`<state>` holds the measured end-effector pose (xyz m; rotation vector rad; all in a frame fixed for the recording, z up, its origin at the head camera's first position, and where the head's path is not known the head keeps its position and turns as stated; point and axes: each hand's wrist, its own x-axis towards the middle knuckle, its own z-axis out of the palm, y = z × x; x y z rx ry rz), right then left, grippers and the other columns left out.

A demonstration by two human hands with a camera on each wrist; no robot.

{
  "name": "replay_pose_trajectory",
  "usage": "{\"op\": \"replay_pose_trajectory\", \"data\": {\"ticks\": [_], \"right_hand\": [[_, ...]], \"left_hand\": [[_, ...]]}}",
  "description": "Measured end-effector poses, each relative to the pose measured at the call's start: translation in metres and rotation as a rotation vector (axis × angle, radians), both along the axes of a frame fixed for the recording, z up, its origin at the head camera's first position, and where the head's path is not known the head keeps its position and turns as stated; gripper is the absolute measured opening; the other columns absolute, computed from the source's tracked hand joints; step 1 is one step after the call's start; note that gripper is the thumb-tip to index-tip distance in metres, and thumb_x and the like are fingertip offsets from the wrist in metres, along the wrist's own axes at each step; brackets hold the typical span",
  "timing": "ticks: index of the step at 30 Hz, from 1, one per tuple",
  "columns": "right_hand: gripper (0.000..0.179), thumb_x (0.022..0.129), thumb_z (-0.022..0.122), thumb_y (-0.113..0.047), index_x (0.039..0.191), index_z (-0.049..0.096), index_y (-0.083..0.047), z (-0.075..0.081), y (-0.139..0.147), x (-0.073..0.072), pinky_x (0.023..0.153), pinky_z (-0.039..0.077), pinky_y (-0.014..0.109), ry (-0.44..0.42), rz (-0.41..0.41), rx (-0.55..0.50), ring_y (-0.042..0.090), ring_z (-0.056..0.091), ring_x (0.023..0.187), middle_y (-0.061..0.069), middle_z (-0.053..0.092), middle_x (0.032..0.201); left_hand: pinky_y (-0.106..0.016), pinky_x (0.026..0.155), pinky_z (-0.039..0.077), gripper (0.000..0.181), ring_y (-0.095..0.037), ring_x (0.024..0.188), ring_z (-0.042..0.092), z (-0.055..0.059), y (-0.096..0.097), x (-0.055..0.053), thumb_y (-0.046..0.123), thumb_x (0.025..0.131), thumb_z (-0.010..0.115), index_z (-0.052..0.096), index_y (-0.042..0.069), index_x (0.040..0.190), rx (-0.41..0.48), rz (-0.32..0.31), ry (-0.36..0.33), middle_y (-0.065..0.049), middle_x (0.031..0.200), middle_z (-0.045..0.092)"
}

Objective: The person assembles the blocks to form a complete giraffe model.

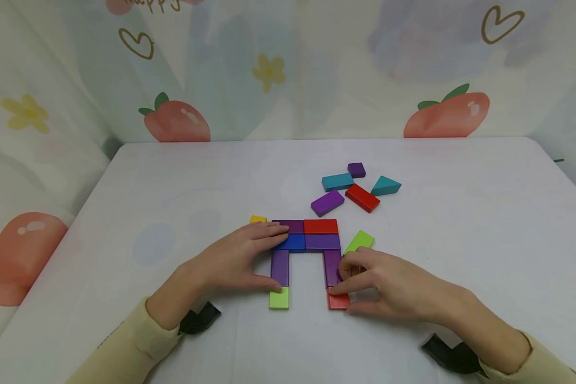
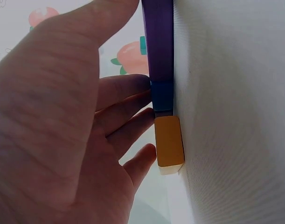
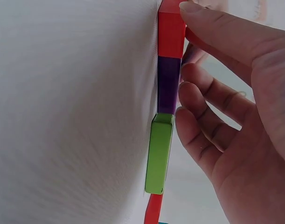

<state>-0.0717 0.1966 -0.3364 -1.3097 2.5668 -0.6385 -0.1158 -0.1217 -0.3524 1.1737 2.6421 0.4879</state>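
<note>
Flat on the white table, colored blocks form an arch. Its top has a purple block beside a red block, above a blue block and a purple one. The left leg is a purple block over a light green block; the right is a purple block over a small red block. My left hand rests straight fingers on the upper left blocks, its thumb on the light green one. With thumb and index finger, my right hand pinches the small red block, other fingers curled.
Beside the arch lie a yellow block at left and a loose light green block at right. Farther back sit a purple block, a red block, a teal block, a teal triangle and a small purple block.
</note>
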Motion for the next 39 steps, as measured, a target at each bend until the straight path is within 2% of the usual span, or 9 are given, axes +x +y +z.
{"op": "replay_pose_trajectory", "data": {"ticks": [5, 8, 11, 16, 19, 29, 39], "right_hand": [[0.033, 0.087, 0.082, -0.026, 0.120, 0.077, -0.032, 0.002, 0.000, 0.000, 0.082, 0.055, 0.026, -0.036, -0.013, 0.015, 0.008, 0.051, 0.100, -0.012, 0.054, 0.108], [0.032, 0.089, 0.080, -0.029, 0.120, 0.076, -0.032, 0.003, 0.002, -0.002, 0.083, 0.056, 0.027, -0.054, -0.055, -0.004, 0.007, 0.052, 0.103, -0.014, 0.055, 0.111], [0.031, 0.088, 0.081, -0.028, 0.119, 0.076, -0.028, 0.004, 0.007, -0.008, 0.083, 0.057, 0.030, 0.007, -0.147, -0.038, 0.008, 0.055, 0.103, -0.013, 0.058, 0.111], [0.037, 0.079, 0.088, -0.023, 0.114, 0.075, -0.018, 0.003, 0.014, -0.018, 0.085, 0.059, 0.040, 0.136, -0.334, -0.029, 0.020, 0.058, 0.108, -0.001, 0.062, 0.112], [0.042, 0.076, 0.091, -0.026, 0.113, 0.074, -0.015, 0.002, 0.016, -0.023, 0.086, 0.058, 0.046, 0.157, -0.383, -0.005, 0.026, 0.057, 0.111, 0.004, 0.062, 0.115], [0.041, 0.076, 0.090, -0.033, 0.109, 0.074, -0.013, 0.002, 0.016, -0.030, 0.087, 0.058, 0.047, 0.128, -0.400, 0.046, 0.027, 0.061, 0.108, 0.006, 0.063, 0.115], [0.041, 0.080, 0.088, -0.028, 0.114, 0.074, -0.011, 0.001, 0.014, -0.043, 0.086, 0.058, 0.048, 0.083, -0.425, 0.047, 0.029, 0.061, 0.109, 0.008, 0.063, 0.117]], "left_hand": [[-0.044, 0.118, 0.028, 0.094, -0.022, 0.148, 0.029, 0.000, 0.000, 0.000, 0.063, 0.080, 0.077, 0.047, 0.010, 0.152, 0.007, -0.004, 0.008, 0.000, 0.159, 0.038], [-0.044, 0.118, 0.028, 0.094, -0.022, 0.148, 0.029, 0.000, 0.000, 0.000, 0.062, 0.080, 0.077, 0.048, 0.010, 0.152, 0.011, -0.002, 0.008, 0.000, 0.159, 0.039], [-0.044, 0.118, 0.029, 0.093, -0.022, 0.148, 0.029, 0.001, 0.000, 0.001, 0.062, 0.080, 0.078, 0.048, 0.010, 0.151, 0.013, 0.001, 0.005, 0.000, 0.159, 0.039], [-0.044, 0.118, 0.030, 0.093, -0.022, 0.148, 0.030, 0.002, -0.001, 0.001, 0.061, 0.080, 0.078, 0.048, 0.010, 0.151, 0.012, 0.009, 0.001, 0.000, 0.159, 0.039], [-0.044, 0.117, 0.030, 0.093, -0.022, 0.148, 0.029, 0.002, -0.002, 0.001, 0.061, 0.080, 0.078, 0.048, 0.010, 0.151, 0.009, 0.012, -0.002, 0.000, 0.159, 0.038], [-0.044, 0.117, 0.030, 0.094, -0.022, 0.148, 0.028, 0.003, -0.001, 0.002, 0.063, 0.079, 0.077, 0.048, 0.011, 0.152, 0.005, 0.016, -0.009, 0.000, 0.160, 0.038], [-0.043, 0.117, 0.030, 0.094, -0.021, 0.149, 0.026, 0.003, 0.000, 0.002, 0.063, 0.080, 0.077, 0.047, 0.011, 0.152, 0.002, 0.014, -0.018, 0.001, 0.160, 0.037]]}}
